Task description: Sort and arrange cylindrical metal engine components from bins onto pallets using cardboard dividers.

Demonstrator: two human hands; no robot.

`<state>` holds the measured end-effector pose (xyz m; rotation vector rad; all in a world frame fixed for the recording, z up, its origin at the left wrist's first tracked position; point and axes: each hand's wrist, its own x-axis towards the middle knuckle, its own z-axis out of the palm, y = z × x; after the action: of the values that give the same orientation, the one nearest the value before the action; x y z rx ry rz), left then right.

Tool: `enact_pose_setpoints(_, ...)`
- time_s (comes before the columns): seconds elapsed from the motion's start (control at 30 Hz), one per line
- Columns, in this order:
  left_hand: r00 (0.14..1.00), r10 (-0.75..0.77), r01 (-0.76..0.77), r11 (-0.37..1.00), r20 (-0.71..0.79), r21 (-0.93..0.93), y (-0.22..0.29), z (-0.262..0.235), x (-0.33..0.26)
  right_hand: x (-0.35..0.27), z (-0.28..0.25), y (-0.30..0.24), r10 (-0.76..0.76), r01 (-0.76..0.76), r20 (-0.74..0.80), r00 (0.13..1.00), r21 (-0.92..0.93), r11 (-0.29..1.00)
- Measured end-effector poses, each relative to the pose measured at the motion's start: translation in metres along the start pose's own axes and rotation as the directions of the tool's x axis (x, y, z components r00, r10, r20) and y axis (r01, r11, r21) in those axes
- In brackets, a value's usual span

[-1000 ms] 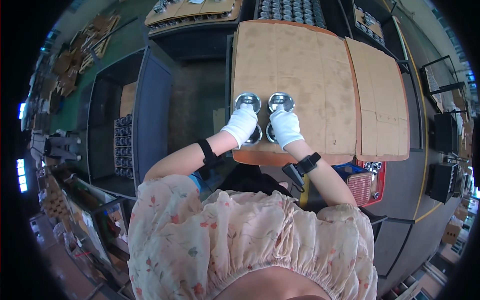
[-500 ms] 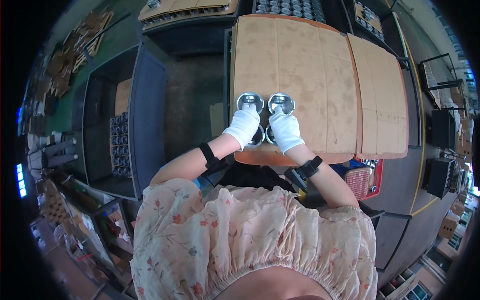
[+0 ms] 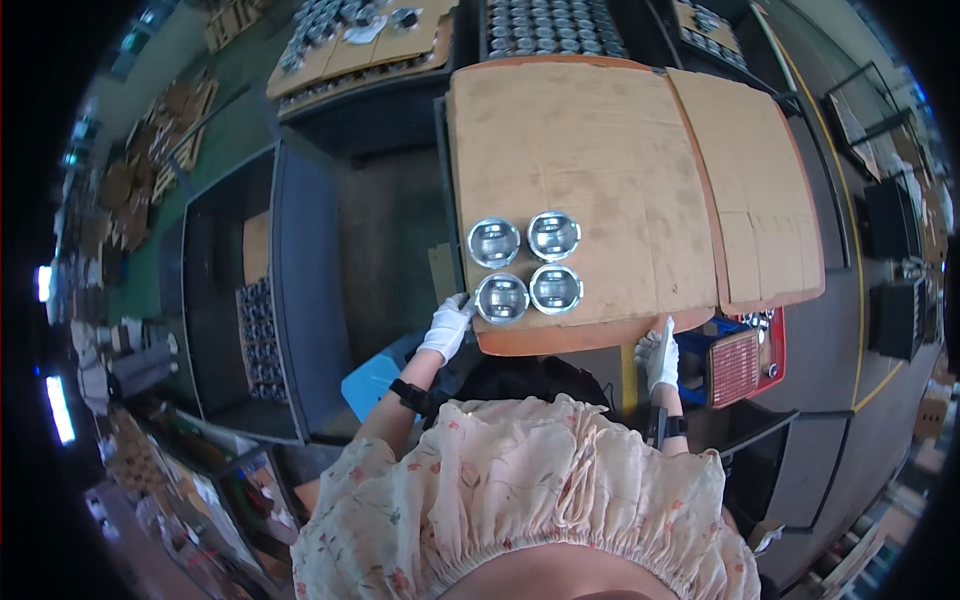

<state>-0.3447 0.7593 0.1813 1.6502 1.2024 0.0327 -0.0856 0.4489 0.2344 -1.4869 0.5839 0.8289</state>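
Note:
Several shiny round metal engine pistons stand in a two-by-two block on the brown cardboard sheet: a far-left piston, a far-right piston, a near-left piston and a near-right piston. My left hand, in a white glove, is at the sheet's near left edge beside the near-left piston, with fingers apart and no piston in them. Past the near edge, toward the right, my gloved right hand is open with its fingers stretched out.
A red crate with metal parts stands low at the right, by a red ribbed panel. A blue stool-like object is by my left forearm. Rows of pistons fill a rack behind the sheet; a dark metal bin stands left.
Both hands have let go of the far pistons and drawn back toward me, spreading apart to left and right. The block of pistons now shows fully on the cardboard.

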Motion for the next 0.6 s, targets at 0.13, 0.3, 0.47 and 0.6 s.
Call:
enact_pose_setpoints(0.13,0.999,-0.048,0.045,0.992,-0.019,-0.122,0.026,0.002,0.001,0.028,-0.015,0.035,0.000,-0.059,0.143,0.990,0.409,0.911)
enact_pose_setpoints(0.3,0.997,-0.051,0.037,0.978,-0.062,-0.204,0.015,0.006,0.007,0.021,0.002,0.027,-0.146,0.157,-0.075,0.986,0.162,0.974)
enact_pose_setpoints(0.47,0.999,-0.026,0.015,0.970,-0.039,-0.241,0.005,0.006,0.016,0.028,-0.002,0.028,-0.120,0.124,-0.041,0.992,0.142,0.982)
enact_pose_setpoints(0.6,1.000,-0.011,0.007,0.964,-0.013,-0.266,0.011,0.007,0.014,0.027,-0.006,0.028,-0.193,0.194,-0.019,0.981,0.141,0.971)
